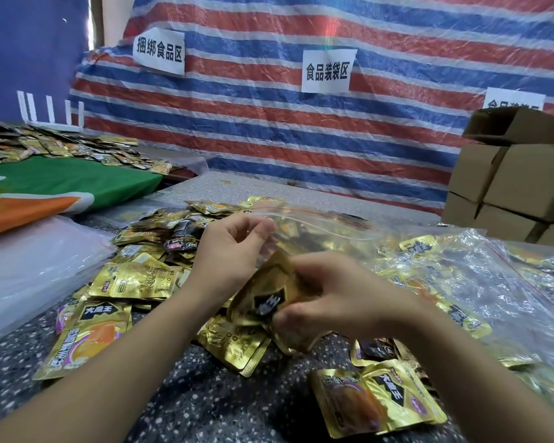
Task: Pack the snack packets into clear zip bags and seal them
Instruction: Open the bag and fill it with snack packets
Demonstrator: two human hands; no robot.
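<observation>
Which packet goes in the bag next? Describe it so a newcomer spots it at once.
Start at the striped tarp, then drop to the two hands at the table's middle. The packet is the gold one the right hand grips beside the bag that the left hand pinches. Unlike its neighbours, it is lifted off the pile.

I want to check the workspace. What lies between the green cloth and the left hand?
In the head view, between green cloth and left hand lies a heap of gold snack packets on the speckled table.

Packing workshop — tarp wall (301,129) | zone signs (327,71) | stacked cartons (509,183)
</observation>
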